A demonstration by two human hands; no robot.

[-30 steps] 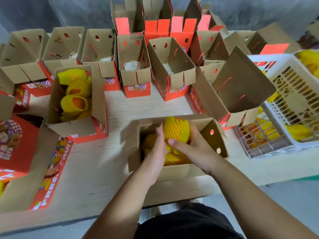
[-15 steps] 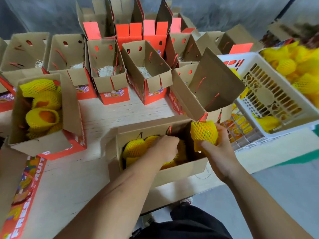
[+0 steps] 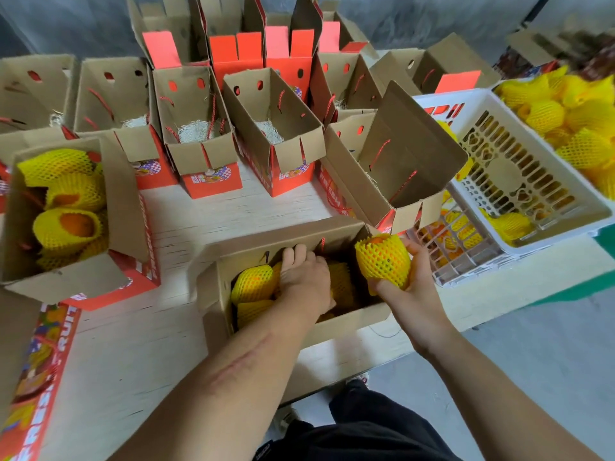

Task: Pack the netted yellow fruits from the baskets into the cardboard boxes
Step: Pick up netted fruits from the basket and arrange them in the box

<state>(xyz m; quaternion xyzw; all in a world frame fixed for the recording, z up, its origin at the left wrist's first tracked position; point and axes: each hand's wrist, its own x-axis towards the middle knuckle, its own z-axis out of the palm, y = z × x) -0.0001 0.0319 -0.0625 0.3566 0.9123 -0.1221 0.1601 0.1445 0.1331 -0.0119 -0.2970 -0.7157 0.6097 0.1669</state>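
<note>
One netted fruit (image 3: 382, 259) gripped in right hand (image 3: 411, 281) | left hand (image 3: 304, 277) flat on fruits in box (image 3: 346, 322)

box (image 3: 349, 319) right end open | left hand (image 3: 304, 281) blocks middle

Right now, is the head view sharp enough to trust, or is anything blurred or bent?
Head view: the hands and the fruit in the right hand are sharp; the far right basket is smeared; box edges bow from the wide lens; soft even light, no glare.
</note>
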